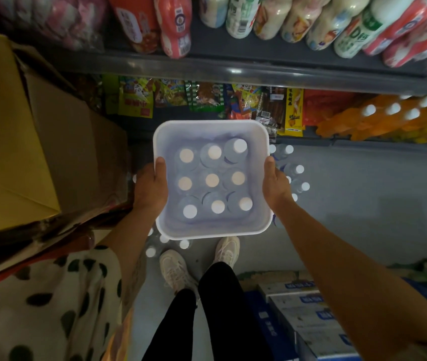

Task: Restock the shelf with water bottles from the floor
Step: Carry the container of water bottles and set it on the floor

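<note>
Water bottles, nine upright in one white tub, left grip and right grip clasping its rim

Grey floor with loose white-capped water bottles, 2 pale shoes and stacked cartons.

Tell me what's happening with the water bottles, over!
Both hands, left and right, grip white bin. Nine water bottles upright inside. More bottles on floor.
</note>
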Demonstrator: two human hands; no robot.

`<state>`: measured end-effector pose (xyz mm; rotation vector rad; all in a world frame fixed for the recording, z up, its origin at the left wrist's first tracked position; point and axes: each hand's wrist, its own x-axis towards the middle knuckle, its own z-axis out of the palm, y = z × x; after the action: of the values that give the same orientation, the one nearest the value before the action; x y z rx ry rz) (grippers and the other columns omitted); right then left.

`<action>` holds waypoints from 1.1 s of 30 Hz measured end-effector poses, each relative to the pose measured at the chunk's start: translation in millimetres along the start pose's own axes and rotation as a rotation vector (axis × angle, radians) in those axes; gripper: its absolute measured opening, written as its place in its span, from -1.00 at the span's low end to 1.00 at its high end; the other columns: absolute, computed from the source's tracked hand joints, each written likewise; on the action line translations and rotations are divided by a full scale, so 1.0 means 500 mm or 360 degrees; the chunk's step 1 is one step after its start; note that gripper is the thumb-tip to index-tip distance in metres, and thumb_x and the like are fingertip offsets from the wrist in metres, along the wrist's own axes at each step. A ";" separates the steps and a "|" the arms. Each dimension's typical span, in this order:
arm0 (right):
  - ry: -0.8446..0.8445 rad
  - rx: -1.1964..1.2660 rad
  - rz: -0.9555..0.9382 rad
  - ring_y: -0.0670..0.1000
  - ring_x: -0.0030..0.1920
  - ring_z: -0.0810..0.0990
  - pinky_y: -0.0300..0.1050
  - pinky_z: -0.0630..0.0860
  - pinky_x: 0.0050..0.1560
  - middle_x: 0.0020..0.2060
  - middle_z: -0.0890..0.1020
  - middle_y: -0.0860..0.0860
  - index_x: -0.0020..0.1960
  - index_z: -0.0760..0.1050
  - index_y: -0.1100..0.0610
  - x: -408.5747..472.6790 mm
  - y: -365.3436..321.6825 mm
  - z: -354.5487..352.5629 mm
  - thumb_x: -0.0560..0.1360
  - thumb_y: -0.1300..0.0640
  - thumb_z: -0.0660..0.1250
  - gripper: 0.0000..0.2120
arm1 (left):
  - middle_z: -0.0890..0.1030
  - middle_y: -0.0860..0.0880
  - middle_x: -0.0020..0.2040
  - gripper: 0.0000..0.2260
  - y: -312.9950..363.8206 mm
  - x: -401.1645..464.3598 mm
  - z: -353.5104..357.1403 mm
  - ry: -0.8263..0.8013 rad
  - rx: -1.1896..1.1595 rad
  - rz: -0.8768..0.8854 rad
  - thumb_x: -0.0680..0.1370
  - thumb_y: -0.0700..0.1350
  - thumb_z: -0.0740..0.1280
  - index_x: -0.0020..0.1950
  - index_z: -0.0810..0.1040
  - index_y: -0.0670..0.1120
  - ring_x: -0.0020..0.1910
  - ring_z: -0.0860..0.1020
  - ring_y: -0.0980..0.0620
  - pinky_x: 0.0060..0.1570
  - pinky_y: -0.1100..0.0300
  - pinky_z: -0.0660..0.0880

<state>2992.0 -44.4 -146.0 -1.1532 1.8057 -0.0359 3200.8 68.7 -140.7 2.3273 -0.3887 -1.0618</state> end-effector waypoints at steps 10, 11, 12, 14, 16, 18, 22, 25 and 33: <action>0.0049 -0.0229 -0.0411 0.21 0.18 0.48 -0.02 0.33 0.12 0.16 0.53 0.22 0.21 0.45 0.24 -0.001 -0.015 -0.015 0.65 -0.12 -0.08 -0.48 | 0.49 -0.26 0.22 -0.57 0.031 -0.006 -0.008 0.0113 0.0477 0.0253 0.65 0.08 0.04 0.30 0.42 -0.22 0.18 0.48 -0.22 0.18 0.03 0.39; 0.0051 -0.0272 -0.0448 0.20 0.17 0.48 -0.05 0.32 0.08 0.14 0.53 0.22 0.19 0.45 0.24 0.001 -0.016 -0.017 0.65 -0.12 -0.08 -0.49 | 0.49 -0.26 0.22 -0.57 0.033 -0.005 -0.009 0.0130 0.0505 0.0277 0.65 0.08 0.05 0.30 0.42 -0.22 0.18 0.48 -0.22 0.18 0.03 0.39; 0.0051 -0.0314 -0.0476 0.19 0.15 0.48 -0.08 0.30 0.04 0.13 0.53 0.21 0.18 0.45 0.23 0.003 -0.017 -0.019 0.65 -0.12 -0.08 -0.49 | 0.49 -0.26 0.23 -0.57 0.036 -0.006 -0.010 0.0143 0.0520 0.0299 0.65 0.08 0.06 0.31 0.42 -0.22 0.19 0.48 -0.22 0.18 0.02 0.39; 0.0052 -0.0385 -0.0515 0.18 0.13 0.49 -0.11 0.29 0.01 0.11 0.53 0.19 0.18 0.44 0.20 0.005 -0.020 -0.024 0.64 -0.14 -0.07 -0.50 | 0.47 -0.26 0.25 -0.56 0.043 -0.007 -0.014 0.0158 0.0528 0.0333 0.64 0.08 0.08 0.33 0.40 -0.22 0.22 0.46 -0.23 0.21 -0.02 0.40; 0.0071 -0.0434 -0.0556 0.17 0.13 0.50 -0.07 0.35 0.03 0.13 0.52 0.18 0.21 0.43 0.18 -0.003 -0.026 -0.032 0.63 -0.14 -0.05 -0.52 | 0.42 -0.27 0.31 -0.56 0.049 -0.014 -0.020 0.0174 0.0532 0.0377 0.64 0.06 0.11 0.36 0.38 -0.24 0.28 0.40 -0.23 0.26 -0.03 0.34; 0.0099 -0.0523 -0.0602 0.19 0.19 0.47 0.02 0.39 0.12 0.20 0.48 0.18 0.28 0.39 0.17 -0.018 -0.037 -0.043 0.63 -0.12 -0.01 -0.55 | 0.38 -0.26 0.35 -0.57 0.057 -0.027 -0.030 0.0196 0.0567 0.0459 0.64 0.03 0.15 0.39 0.36 -0.24 0.33 0.35 -0.22 0.29 -0.03 0.30; 0.0129 -0.0730 -0.0715 0.19 0.28 0.41 0.08 0.37 0.25 0.31 0.39 0.18 0.39 0.30 0.15 -0.063 -0.063 -0.072 0.63 -0.08 0.07 -0.57 | 0.41 -0.25 0.35 -0.59 0.083 -0.070 -0.064 0.0121 0.0646 0.0680 0.62 -0.05 0.21 0.40 0.36 -0.23 0.32 0.37 -0.21 0.31 -0.04 0.31; 0.0137 -0.0849 -0.0841 0.16 0.27 0.42 0.07 0.39 0.24 0.31 0.41 0.14 0.38 0.34 0.14 -0.097 -0.084 -0.094 0.60 0.04 0.17 -0.61 | 0.45 -0.24 0.32 -0.64 0.094 -0.098 -0.090 -0.0009 0.0659 0.0795 0.60 -0.15 0.26 0.38 0.40 -0.22 0.31 0.39 -0.21 0.33 -0.03 0.31; -0.0084 -0.1280 -0.0949 0.19 0.20 0.50 0.02 0.46 0.14 0.24 0.50 0.18 0.34 0.36 0.16 -0.092 -0.156 -0.075 0.57 0.22 0.15 -0.65 | 0.48 -0.17 0.29 -0.68 0.104 -0.120 -0.098 -0.0206 0.0706 0.0934 0.57 -0.23 0.28 0.32 0.47 -0.17 0.31 0.43 -0.16 0.32 0.04 0.33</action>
<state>3022.8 -71.0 -56.8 -2.2049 1.3797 0.4006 3197.6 72.5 -47.5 2.2672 -1.3782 -0.8871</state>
